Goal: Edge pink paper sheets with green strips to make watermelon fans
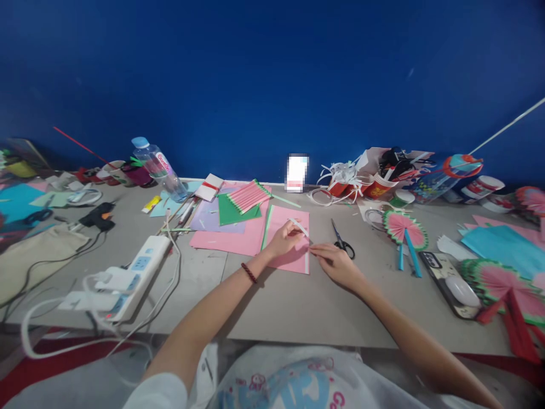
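A pink paper sheet [292, 261] lies under the left hand [284, 238], long axis pointing away from the person. That hand pinches a narrow white strip [300, 228]; the right hand [336, 264], nearer the sheet's right edge, has fingertips together (holding what, I cannot tell).
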Motion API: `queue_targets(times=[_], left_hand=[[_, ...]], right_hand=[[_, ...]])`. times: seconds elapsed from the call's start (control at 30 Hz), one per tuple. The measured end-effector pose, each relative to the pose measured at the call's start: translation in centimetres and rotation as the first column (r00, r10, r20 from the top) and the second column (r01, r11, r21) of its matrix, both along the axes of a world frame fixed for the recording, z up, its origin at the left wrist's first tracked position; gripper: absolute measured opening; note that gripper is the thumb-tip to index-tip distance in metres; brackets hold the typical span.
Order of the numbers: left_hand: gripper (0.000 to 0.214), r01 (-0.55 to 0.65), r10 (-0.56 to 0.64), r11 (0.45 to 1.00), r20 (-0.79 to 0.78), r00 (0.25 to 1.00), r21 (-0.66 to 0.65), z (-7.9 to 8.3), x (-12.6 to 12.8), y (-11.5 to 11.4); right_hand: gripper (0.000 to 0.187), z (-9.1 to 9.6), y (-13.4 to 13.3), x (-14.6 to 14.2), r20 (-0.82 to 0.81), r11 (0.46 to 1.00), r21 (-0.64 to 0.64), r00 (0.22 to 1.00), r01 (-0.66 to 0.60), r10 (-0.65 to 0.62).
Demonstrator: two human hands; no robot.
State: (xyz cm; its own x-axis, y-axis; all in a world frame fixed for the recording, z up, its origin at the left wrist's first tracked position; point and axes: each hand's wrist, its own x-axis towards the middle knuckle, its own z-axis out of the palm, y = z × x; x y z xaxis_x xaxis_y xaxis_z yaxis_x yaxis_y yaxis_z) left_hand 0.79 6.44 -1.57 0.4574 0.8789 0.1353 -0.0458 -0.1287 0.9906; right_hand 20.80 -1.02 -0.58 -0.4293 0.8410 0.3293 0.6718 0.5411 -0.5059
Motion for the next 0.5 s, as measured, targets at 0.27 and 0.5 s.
queue_targets(times=[0.27, 0.5], left_hand=[[0.019, 0.014, -0.014, 1.000, -0.040, 0.999, -0.003, 1.0, -0.4, -0.4], [0.016, 0.003, 0.000, 0.998, -0.047, 0.999, 0.070, 1.2, -0.3, -0.3]], right_hand=[[0.030, 1.5, 3.3, -1.2, -0.157, 0.991, -0.042, 0.979, 0.128, -0.133], [0.018, 2.0, 4.5, -2.2, -0.170, 0.991, 0.022, 0.977, 0.134, -0.128]])
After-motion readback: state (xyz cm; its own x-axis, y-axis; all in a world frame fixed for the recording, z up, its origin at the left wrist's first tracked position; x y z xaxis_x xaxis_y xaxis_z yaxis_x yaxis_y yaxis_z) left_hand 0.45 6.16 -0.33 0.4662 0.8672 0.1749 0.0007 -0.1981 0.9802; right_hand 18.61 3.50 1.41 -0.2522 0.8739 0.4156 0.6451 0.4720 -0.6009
